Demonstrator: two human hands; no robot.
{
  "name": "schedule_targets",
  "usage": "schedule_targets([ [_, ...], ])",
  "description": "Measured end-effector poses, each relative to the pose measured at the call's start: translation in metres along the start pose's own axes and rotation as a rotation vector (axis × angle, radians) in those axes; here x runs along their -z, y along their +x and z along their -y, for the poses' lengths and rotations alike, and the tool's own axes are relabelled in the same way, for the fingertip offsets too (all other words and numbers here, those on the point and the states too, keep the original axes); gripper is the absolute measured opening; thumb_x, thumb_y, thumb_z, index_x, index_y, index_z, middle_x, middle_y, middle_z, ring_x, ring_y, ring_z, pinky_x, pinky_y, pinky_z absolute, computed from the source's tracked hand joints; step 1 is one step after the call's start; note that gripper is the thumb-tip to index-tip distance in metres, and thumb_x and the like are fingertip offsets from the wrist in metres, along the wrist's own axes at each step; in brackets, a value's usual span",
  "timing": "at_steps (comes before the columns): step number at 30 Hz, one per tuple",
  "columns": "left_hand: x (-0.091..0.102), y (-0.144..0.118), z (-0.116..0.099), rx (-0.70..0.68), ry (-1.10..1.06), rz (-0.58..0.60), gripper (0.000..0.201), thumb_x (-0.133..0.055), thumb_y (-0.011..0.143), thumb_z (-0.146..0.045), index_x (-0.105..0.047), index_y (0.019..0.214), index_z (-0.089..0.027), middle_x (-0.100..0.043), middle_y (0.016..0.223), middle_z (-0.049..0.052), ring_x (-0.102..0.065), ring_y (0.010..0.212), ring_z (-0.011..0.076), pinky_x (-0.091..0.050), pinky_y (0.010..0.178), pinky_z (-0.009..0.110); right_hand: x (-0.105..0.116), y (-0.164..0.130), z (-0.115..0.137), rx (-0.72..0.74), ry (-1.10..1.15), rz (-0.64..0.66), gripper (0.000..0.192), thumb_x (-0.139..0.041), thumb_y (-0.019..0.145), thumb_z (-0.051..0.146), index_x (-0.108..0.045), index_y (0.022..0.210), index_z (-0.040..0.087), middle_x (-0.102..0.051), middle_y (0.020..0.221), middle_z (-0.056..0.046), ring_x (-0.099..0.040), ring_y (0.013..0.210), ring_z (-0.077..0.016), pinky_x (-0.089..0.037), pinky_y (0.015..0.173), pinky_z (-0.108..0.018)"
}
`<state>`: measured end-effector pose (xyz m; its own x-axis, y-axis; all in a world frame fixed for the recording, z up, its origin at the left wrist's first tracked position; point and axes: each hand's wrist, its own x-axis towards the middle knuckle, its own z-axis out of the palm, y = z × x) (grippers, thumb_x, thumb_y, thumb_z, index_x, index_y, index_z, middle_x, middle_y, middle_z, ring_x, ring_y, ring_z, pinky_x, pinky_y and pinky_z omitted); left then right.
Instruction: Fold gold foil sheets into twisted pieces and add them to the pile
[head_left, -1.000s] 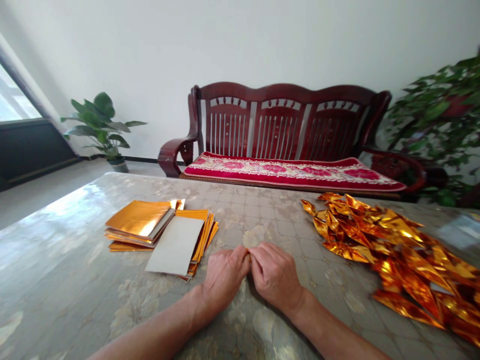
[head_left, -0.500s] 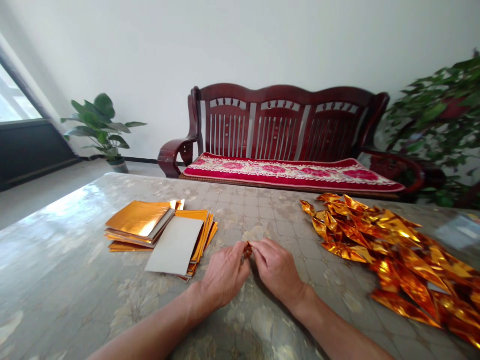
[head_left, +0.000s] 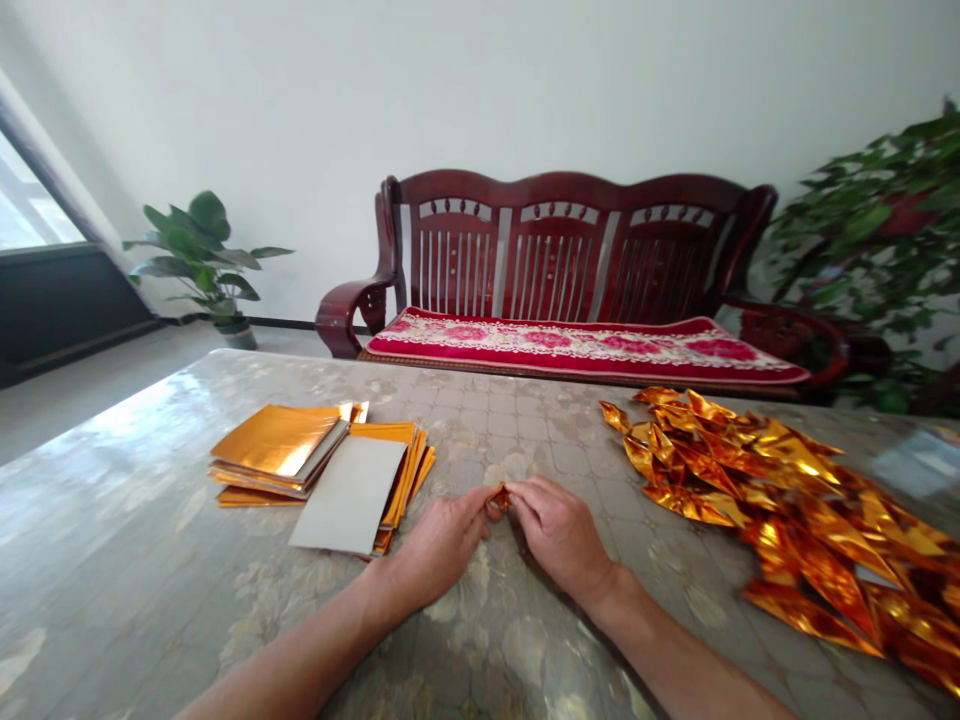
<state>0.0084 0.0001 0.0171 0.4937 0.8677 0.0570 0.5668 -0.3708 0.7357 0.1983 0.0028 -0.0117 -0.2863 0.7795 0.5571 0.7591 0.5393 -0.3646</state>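
Note:
A small piece of gold foil paper (head_left: 501, 495) shows between my two hands, most of it hidden by the fingers. My left hand (head_left: 448, 540) pinches its left side, and my right hand (head_left: 559, 530) grips the other side with curled fingers. Left of my hands lie stacks of flat gold foil sheets (head_left: 277, 440), with a grey-backed sheet (head_left: 351, 495) uppermost on the nearer stack. To the right spreads a heap of folded gold foil pieces (head_left: 757, 480), pointed at their ends.
The table (head_left: 225, 600) has a patterned, glossy cover. A clear plastic item (head_left: 919, 465) lies at its right edge. Beyond stands a dark red wooden bench (head_left: 559, 250) with a red floral seat cover (head_left: 585, 345). Potted plants (head_left: 206, 250) flank the bench.
My left hand has shifted slightly left and its fingers have straightened a little, showing more of the foil. My right hand stays nearly in place.

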Motion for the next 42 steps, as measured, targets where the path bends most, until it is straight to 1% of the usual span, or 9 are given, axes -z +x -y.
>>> schedule_targets([
  [6, 0.000, 0.002, -0.003, 0.029, 0.002, -0.022, 0.030, -0.041, 0.098, -0.031, -0.067, 0.111, -0.023, -0.075, 0.089, 0.001, -0.069, 0.075, 0.0143, -0.049, 0.071, 0.021, 0.000, -0.001, 0.000, 0.021, -0.020, 0.014, 0.023, -0.049, 0.097, 0.019, -0.072, 0.100, 0.019, -0.071, 0.085, -0.006, -0.067, 0.078, -0.0162, -0.051, 0.072, -0.026],
  [9, -0.003, 0.002, 0.004, 0.007, 0.090, -0.081, 0.029, -0.042, 0.099, -0.030, -0.069, 0.103, -0.023, -0.075, 0.084, 0.002, -0.068, 0.073, 0.0142, -0.048, 0.071, 0.021, -0.001, -0.002, 0.001, 0.032, -0.024, 0.018, 0.023, -0.049, 0.097, 0.020, -0.072, 0.101, 0.019, -0.071, 0.084, -0.005, -0.067, 0.078, -0.0159, -0.050, 0.072, -0.025],
  [14, -0.007, 0.002, 0.013, -0.055, 0.208, -0.165, 0.027, -0.044, 0.098, -0.026, -0.070, 0.095, -0.022, -0.074, 0.091, 0.004, -0.068, 0.085, 0.0157, -0.046, 0.077, 0.022, -0.001, -0.003, 0.003, 0.027, -0.003, 0.031, 0.020, -0.052, 0.096, 0.020, -0.072, 0.101, 0.019, -0.072, 0.085, -0.005, -0.067, 0.079, -0.0158, -0.050, 0.074, -0.025],
  [19, -0.005, 0.003, 0.013, -0.025, 0.318, -0.183, 0.023, -0.050, 0.091, -0.018, -0.069, 0.079, -0.021, -0.071, 0.077, 0.002, -0.066, 0.075, 0.0150, -0.042, 0.070, 0.023, 0.000, -0.003, 0.004, 0.003, 0.012, 0.052, 0.020, -0.053, 0.096, 0.020, -0.073, 0.099, 0.021, -0.073, 0.084, -0.004, -0.068, 0.078, -0.0150, -0.050, 0.071, -0.023],
  [21, -0.004, 0.003, 0.012, -0.005, 0.351, -0.173, 0.025, -0.049, 0.092, -0.020, -0.068, 0.076, -0.020, -0.070, 0.074, 0.003, -0.064, 0.072, 0.0149, -0.040, 0.067, 0.023, 0.000, -0.003, 0.005, 0.006, 0.014, 0.048, 0.020, -0.053, 0.096, 0.021, -0.073, 0.099, 0.022, -0.073, 0.083, -0.004, -0.068, 0.077, -0.0147, -0.050, 0.071, -0.023],
  [25, -0.003, 0.004, 0.011, -0.018, 0.417, -0.112, 0.030, -0.044, 0.098, -0.028, -0.065, 0.079, -0.020, -0.069, 0.077, 0.003, -0.065, 0.076, 0.0161, -0.039, 0.067, 0.024, 0.000, -0.003, 0.006, 0.034, 0.047, 0.038, 0.020, -0.054, 0.095, 0.021, -0.073, 0.100, 0.022, -0.073, 0.083, -0.004, -0.068, 0.076, -0.0144, -0.052, 0.071, -0.023],
  [30, -0.005, 0.006, 0.012, -0.017, 0.474, -0.034, 0.032, -0.038, 0.100, -0.026, -0.063, 0.082, -0.019, -0.070, 0.079, 0.004, -0.065, 0.075, 0.0163, -0.038, 0.065, 0.024, -0.003, -0.005, 0.006, 0.019, 0.093, 0.046, 0.019, -0.056, 0.094, 0.019, -0.073, 0.101, 0.023, -0.074, 0.087, -0.003, -0.069, 0.078, -0.0150, -0.053, 0.072, -0.024],
  [37, -0.018, 0.005, 0.004, 0.073, 0.506, -0.103, 0.029, -0.039, 0.097, -0.022, -0.063, 0.081, -0.020, -0.073, 0.081, 0.005, -0.068, 0.074, 0.0185, -0.037, 0.061, 0.026, -0.007, -0.005, 0.015, -0.017, 0.086, 0.009, 0.023, -0.053, 0.091, 0.012, -0.073, 0.097, 0.022, -0.074, 0.085, -0.003, -0.069, 0.077, -0.0155, -0.052, 0.073, -0.024],
  [42, -0.019, 0.004, 0.001, 0.110, 0.517, -0.087, 0.029, -0.041, 0.097, -0.024, -0.064, 0.080, -0.020, -0.074, 0.081, 0.005, -0.068, 0.072, 0.0185, -0.034, 0.058, 0.026, -0.006, -0.005, 0.022, -0.004, 0.030, -0.013, 0.023, -0.051, 0.088, 0.009, -0.071, 0.087, 0.021, -0.072, 0.079, -0.003, -0.068, 0.072, -0.0151, -0.048, 0.067, -0.023],
])
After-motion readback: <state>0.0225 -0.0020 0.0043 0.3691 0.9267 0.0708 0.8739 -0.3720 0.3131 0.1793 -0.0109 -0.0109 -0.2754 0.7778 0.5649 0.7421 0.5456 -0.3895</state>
